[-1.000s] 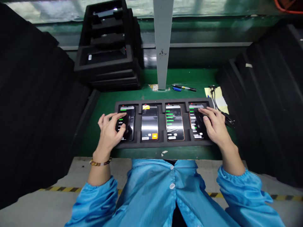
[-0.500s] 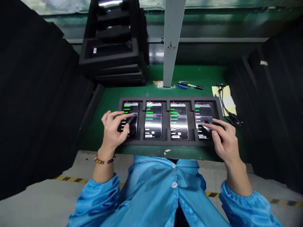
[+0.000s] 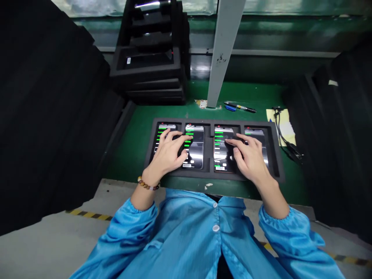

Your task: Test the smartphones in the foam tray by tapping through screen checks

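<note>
Several phones with lit screens lie in the compartments of a black foam tray. My left hand, fingers apart and holding nothing, reaches over the leftmost phone, partly hiding it; its index fingertip is at the screen of the second phone. My right hand is also open and empty. Its index fingertip is at the screen of the third phone, while the hand covers part of the rightmost phone. Whether the fingertips touch the glass is hard to tell.
Stacked black trays stand at the back left, beside a grey post. A pen, a blue cap and a black cable on yellow paper lie behind and right. Dark stacks flank both sides.
Both hands have moved inward over the tray: my left from the leftmost phone to the second, my right from the rightmost phone to the third. The whole view has shifted slightly.
</note>
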{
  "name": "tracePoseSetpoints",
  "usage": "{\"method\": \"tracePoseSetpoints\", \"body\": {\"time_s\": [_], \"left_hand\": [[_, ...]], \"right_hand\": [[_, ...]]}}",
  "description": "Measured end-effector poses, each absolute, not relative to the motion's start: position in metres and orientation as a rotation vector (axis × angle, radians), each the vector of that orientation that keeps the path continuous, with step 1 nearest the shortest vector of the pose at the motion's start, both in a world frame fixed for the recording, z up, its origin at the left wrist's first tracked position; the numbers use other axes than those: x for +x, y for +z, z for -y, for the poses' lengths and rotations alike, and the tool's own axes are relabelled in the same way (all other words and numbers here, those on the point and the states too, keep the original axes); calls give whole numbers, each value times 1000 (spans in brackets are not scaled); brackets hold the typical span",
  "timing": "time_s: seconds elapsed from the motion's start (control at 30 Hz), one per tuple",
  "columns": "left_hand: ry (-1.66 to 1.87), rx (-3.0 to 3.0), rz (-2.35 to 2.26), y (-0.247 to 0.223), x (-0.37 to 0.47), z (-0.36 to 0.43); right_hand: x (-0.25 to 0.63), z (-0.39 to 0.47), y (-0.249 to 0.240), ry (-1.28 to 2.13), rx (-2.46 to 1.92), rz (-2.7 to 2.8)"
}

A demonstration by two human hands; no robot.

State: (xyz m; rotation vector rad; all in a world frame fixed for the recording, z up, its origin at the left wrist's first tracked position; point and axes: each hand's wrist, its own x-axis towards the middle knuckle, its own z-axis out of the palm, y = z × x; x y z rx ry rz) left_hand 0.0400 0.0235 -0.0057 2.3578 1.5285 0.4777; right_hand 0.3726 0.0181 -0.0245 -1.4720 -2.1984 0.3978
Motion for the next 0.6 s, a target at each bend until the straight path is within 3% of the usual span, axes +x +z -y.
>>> {"method": "tracePoseSetpoints", "body": {"time_s": [0.6], "left_hand": [[824, 2230, -1750, -7, 4, -9]], "right_hand": [[442, 62, -33, 325, -1757, 1856]]}}
